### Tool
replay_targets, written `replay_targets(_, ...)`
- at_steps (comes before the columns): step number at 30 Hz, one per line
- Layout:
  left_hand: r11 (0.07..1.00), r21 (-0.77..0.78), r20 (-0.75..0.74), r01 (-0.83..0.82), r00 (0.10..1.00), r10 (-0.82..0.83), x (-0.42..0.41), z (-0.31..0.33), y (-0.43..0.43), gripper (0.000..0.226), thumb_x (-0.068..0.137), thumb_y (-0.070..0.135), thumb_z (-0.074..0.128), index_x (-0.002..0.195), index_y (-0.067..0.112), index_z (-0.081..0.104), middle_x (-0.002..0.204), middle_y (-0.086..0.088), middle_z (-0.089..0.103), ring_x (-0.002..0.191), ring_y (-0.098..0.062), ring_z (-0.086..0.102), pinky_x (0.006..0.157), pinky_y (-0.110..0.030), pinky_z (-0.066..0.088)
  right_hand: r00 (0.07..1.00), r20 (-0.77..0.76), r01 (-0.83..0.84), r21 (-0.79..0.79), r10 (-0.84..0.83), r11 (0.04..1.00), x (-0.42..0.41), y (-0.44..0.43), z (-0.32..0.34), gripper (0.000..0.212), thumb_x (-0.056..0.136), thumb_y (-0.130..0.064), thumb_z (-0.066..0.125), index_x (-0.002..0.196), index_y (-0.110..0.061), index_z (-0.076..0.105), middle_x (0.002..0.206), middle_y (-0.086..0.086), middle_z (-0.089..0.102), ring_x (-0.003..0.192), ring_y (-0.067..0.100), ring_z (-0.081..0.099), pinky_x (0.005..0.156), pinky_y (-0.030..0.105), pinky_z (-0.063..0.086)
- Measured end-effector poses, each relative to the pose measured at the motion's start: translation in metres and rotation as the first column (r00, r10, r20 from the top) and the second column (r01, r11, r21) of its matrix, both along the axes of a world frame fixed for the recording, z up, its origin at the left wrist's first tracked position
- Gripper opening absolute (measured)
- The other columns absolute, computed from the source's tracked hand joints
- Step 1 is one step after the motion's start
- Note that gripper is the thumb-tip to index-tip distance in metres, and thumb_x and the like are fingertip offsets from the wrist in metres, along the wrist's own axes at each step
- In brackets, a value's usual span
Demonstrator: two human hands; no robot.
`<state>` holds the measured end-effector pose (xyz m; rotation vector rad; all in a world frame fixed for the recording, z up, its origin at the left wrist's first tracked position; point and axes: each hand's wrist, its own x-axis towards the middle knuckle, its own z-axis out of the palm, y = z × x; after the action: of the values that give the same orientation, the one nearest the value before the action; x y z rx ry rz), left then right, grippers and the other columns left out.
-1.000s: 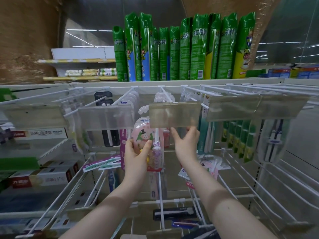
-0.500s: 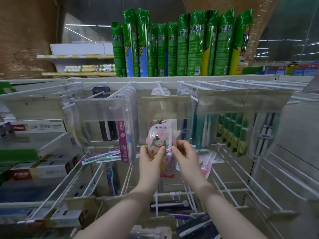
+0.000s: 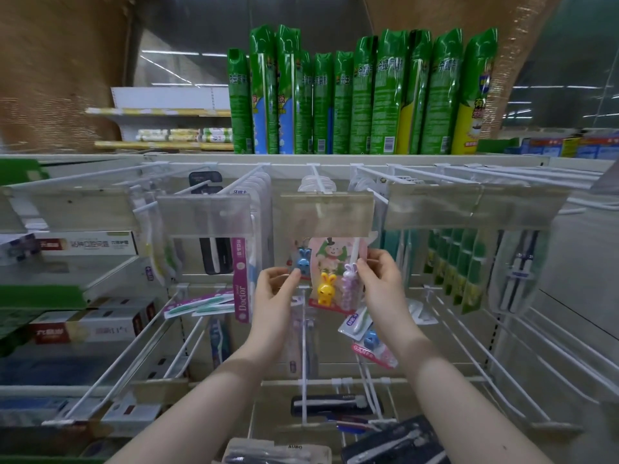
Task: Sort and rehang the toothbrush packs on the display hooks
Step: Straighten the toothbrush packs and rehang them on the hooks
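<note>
Toothbrush pack (image 3: 330,272) upright at frame centre, long axis vertical; I see left hand (image 3: 274,289) pinching left edge, right hand (image 3: 378,279) pinching right edge.

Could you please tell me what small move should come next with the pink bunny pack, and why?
Probably lift the pink bunny pack onto the middle hook: the right hand grips it just beneath that hook's label holder, its top hidden behind it, while the left hand pinches the blue bunny pack beside it.
</note>
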<state>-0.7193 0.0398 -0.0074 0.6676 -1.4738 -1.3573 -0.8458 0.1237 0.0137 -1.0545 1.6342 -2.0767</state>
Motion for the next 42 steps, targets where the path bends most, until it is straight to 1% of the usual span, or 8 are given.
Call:
replay_targets(8, 0.999, 0.025, 0.012, -0.024, 1.0, 0.024, 0.015, -0.006, -0.02, 0.022, 0.091, 0.031, 0.058, 0.111, 0.021, 0.055, 0.112, -0.002, 0.062, 0.107, -0.019, 0.058, 0.099, -0.041, 0.046, 0.993, -0.116, 0.022, 0.024, -0.019, 0.999, 0.004, -0.022, 0.015, 0.009, 0.099, -0.016, 0.044, 0.103, -0.016, 0.052, 0.093, -0.003, 0.058, 0.081, 0.006, 0.056, 0.064, 0.014, 0.043)
replay_targets(11, 0.999, 0.021, 0.014, -0.027, 1.0, 0.027, 0.015, -0.006, -0.024, 0.023, 0.091, 0.031, 0.058, 0.111, 0.02, 0.055, 0.112, -0.002, 0.062, 0.107, -0.02, 0.059, 0.099, -0.041, 0.046, 0.993, -0.112, 0.039, 0.03, -0.035, 0.999, 0.002, -0.032, 0.015, 0.01, 0.098, -0.014, 0.046, 0.093, -0.019, 0.052, 0.095, 0.002, 0.061, 0.09, 0.019, 0.061, 0.078, 0.03, 0.052)
replay_targets(15, 1.0, -0.004, 0.027, -0.029, 0.999, 0.029, 0.014, -0.009, -0.028, 0.021, 0.092, 0.029, 0.057, 0.111, 0.021, 0.056, 0.11, 0.0, 0.062, 0.106, -0.018, 0.059, 0.096, -0.037, 0.047, 0.993, -0.102, 0.063, 0.08, -0.054, 0.995, -0.002, -0.046, 0.01, 0.006, 0.098, -0.017, 0.047, 0.099, -0.018, 0.053, 0.103, 0.005, 0.062, 0.1, 0.023, 0.06, 0.091, 0.042, 0.05)
replay_targets(24, 1.0, -0.02, 0.053, 0.004, 0.999, -0.003, 0.005, -0.009, -0.035, 0.035, 0.093, 0.028, 0.056, 0.126, 0.018, 0.053, 0.117, 0.005, 0.06, 0.111, -0.013, 0.056, 0.089, -0.024, 0.044, 0.996, 0.006, 0.083, 0.109, -0.084, 0.991, -0.006, -0.081, 0.01, 0.034, 0.097, -0.02, 0.049, 0.129, -0.01, 0.05, 0.12, 0.005, 0.06, 0.111, 0.023, 0.056, 0.097, 0.038, 0.045)
replay_targets(27, 1.0, -0.024, 0.064, 0.015, 0.998, -0.014, 0.004, -0.008, -0.037, 0.036, 0.093, 0.029, 0.056, 0.128, 0.02, 0.051, 0.119, 0.005, 0.058, 0.111, -0.012, 0.055, 0.085, -0.019, 0.044, 0.996, 0.023, 0.084, 0.074, -0.086, 0.994, -0.009, -0.088, 0.013, 0.031, 0.097, -0.02, 0.048, 0.127, -0.013, 0.052, 0.115, -0.001, 0.059, 0.106, 0.017, 0.054, 0.088, 0.031, 0.042)
replay_targets(31, 0.999, -0.032, 0.079, 0.021, 0.997, -0.018, 0.003, -0.008, -0.04, 0.036, 0.093, 0.03, 0.056, 0.127, 0.021, 0.052, 0.121, 0.004, 0.058, 0.113, -0.013, 0.055, 0.095, -0.027, 0.044, 0.992, 0.032, 0.121, 0.067, -0.124, 0.99, -0.011, -0.095, 0.014, 0.025, 0.097, -0.021, 0.048, 0.121, -0.014, 0.053, 0.11, 0.006, 0.061, 0.1, 0.024, 0.059, 0.085, 0.038, 0.051)
replay_targets(36, 0.999, -0.031, 0.084, 0.024, 0.996, -0.022, 0.002, -0.008, -0.04, 0.035, 0.093, 0.03, 0.056, 0.126, 0.022, 0.052, 0.122, 0.004, 0.058, 0.114, -0.014, 0.054, 0.093, -0.027, 0.044, 0.993, 0.03, 0.112, 0.062, -0.114, 0.992, -0.019, -0.094, 0.012, 0.025, 0.097, -0.023, 0.05, 0.12, -0.015, 0.051, 0.1, -0.004, 0.056, 0.08, 0.003, 0.051, 0.061, 0.016, 0.037)
replay_targets(42, 0.998, -0.044, 0.077, 0.046, 0.996, -0.042, 0.002, -0.007, -0.032, 0.033, 0.093, 0.029, 0.056, 0.125, 0.022, 0.051, 0.115, 0.009, 0.058, 0.104, -0.004, 0.054, 0.072, -0.013, 0.043, 0.99, 0.0, 0.141, 0.121, -0.142, 0.983, -0.021, -0.085, 0.002, 0.032, 0.095, -0.029, 0.053, 0.123, -0.014, 0.051, 0.114, -0.002, 0.058, 0.104, 0.016, 0.054, 0.086, 0.028, 0.039)
